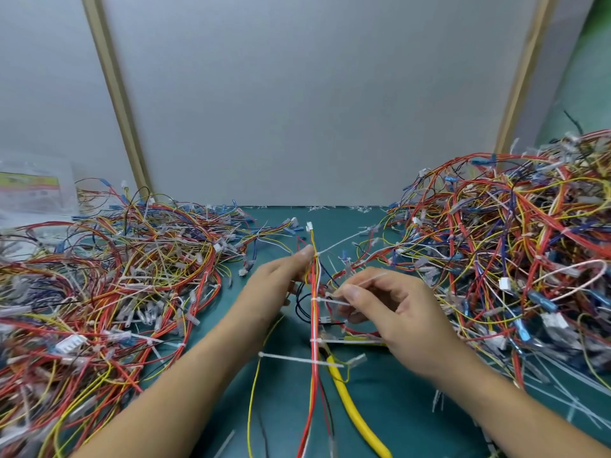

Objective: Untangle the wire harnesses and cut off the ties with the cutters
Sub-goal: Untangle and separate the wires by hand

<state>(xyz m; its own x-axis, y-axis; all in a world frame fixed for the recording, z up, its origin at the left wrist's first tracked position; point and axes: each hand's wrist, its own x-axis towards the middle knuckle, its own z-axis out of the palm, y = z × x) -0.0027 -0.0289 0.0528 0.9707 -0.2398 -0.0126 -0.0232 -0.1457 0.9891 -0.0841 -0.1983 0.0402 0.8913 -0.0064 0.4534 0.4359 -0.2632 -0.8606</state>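
A thin harness of red, orange and white wires (314,328) runs straight up the middle of the green mat, ending in a white connector (309,226). White zip ties (291,359) cross it at several heights. My left hand (281,279) holds the harness near its upper end, fingers pinched on the wires. My right hand (390,312) pinches the tail of one white tie (334,301) sticking out to the right of the harness. Yellow-handled cutters (355,411) lie on the mat under and to the right of the harness, partly hidden by my right hand.
A large heap of tangled wires (109,279) covers the left of the mat, and a taller heap (522,246) fills the right. Cut tie pieces (555,391) litter the mat at lower right. A plastic bag (33,190) sits at far left. A grey wall stands behind.
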